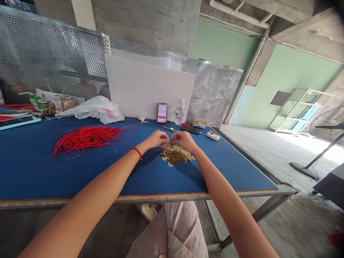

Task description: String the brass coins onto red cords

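A heap of brass-coloured coins with holes (176, 154) lies on the blue table top (166, 182), just below both hands. My left hand (157, 139), with a red cord bracelet (137, 152) at its wrist, is pinched closed over the heap's far left side. Whatever its fingertips hold is too small to make out. Close beside it, my right hand (185, 139) is also closed, its thumb and fingers pinching what looks like one dark coin. The fingertips of both hands nearly meet. To the left lies a loose bundle of thin red cords (88, 139), some ends trailing toward the hands.
Behind the coins stand a phone (162, 113) and a clear plastic bottle (180, 113). A pen (167, 128), a black power bank-like block (190, 129) and a white case (213, 135) lie nearby. A white plastic bag (98, 109) sits back left, before a perforated metal screen (212, 93).
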`<state>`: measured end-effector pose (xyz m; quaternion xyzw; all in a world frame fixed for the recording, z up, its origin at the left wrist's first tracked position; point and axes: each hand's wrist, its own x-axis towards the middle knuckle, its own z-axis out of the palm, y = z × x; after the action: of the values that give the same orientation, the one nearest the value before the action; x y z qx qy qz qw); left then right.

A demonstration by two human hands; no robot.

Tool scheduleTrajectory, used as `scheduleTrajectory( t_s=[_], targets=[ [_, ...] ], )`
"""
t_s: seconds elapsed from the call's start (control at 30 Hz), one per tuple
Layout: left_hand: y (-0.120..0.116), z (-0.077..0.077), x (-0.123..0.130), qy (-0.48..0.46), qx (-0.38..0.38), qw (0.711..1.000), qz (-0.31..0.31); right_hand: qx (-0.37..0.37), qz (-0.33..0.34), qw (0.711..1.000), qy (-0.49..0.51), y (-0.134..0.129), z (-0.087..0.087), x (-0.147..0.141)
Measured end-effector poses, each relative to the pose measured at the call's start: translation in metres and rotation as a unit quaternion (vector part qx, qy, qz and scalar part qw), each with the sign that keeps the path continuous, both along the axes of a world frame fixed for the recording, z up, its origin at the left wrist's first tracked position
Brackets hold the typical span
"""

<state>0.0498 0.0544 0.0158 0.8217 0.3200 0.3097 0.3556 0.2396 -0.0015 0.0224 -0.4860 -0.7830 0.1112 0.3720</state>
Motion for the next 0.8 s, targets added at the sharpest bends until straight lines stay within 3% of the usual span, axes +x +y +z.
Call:
scheduleTrajectory(
  t_s=[0.23,0.6,0.8],
  targets=[
    [-0.004,0.001,0.000,-0.010,-0.038,0.999,0.006,0.016,0.012,1.000,0.014,-0.002,0.002,-0.001],
    [-0.024,0.017,0.001,-0.069,-0.133,0.989,0.017,0.063,-0.017,0.997,0.044,0.000,0.002,0.000],
    [-0.025,0.018,0.001,-0.105,-0.161,0.981,0.011,0.076,-0.011,0.994,0.073,-0.003,0.005,-0.001]
  ],
)
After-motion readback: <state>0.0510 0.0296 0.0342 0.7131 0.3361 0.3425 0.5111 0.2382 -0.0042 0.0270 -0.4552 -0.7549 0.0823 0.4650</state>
